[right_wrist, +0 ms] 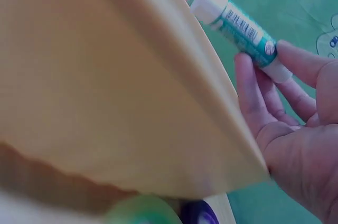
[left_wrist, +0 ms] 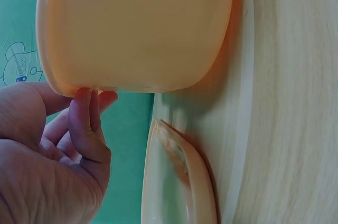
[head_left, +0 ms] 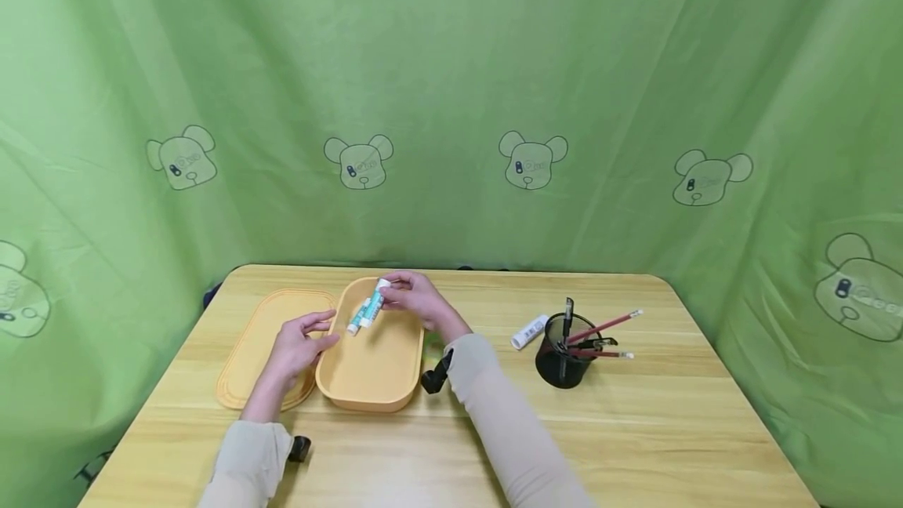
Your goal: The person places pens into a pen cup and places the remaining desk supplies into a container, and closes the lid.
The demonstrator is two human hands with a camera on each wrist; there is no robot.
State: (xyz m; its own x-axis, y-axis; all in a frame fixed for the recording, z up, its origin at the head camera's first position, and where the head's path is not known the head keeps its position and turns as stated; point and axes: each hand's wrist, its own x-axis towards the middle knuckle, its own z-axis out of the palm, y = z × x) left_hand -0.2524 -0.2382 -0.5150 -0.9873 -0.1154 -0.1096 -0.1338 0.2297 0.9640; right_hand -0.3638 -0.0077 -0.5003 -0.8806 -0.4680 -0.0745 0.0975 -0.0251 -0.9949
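Observation:
A shallow orange plastic box sits on the table, its open side up. My left hand is at its left side; in the left wrist view, thumb and fingers pinch the rim of the box. Over the far part of the box, my right hand holds a teal-and-white glue stick by one end. The right wrist view shows this glue stick between thumb and fingertips, barcode showing. A second teal-and-white glue stick shows right beside it, within the box's outline.
An orange lid lies left of the box. Further right are a white tube and a black mesh pen cup with pencils and pens. Close by the box's right side are a green round thing and a purple one.

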